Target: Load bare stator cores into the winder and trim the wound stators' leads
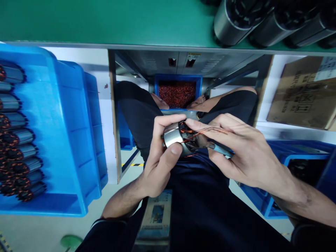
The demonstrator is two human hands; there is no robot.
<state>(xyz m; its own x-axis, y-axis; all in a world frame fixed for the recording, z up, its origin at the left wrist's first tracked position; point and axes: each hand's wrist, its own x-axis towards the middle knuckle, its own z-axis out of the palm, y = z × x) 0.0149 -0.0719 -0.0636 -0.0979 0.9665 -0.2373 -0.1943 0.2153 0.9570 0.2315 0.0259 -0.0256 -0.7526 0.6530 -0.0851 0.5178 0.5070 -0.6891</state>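
Observation:
My left hand (165, 154) is closed around a motor stator (172, 135), a shiny metal cylinder with a dark slotted end turned to the right. Loose copper wires (210, 129) stick out of that end and run along the fingers of my right hand (238, 150). In my right palm lies a pliers-like tool with a blue-grey handle (222, 149). Its metal head (202, 141) is close beside the stator's wired end. My right thumb and fingers hide part of the tool, so I cannot tell whether its jaws touch a wire.
Between the feet stands a blue bin (201, 85) full of copper wire bits. Wound stators (26, 136) fill part of a large blue crate (68, 140) at left. Metal cylinders (231, 24) stand on the green bench (105, 21) above. A cardboard box (296, 91) and blue crates (278, 154) are right.

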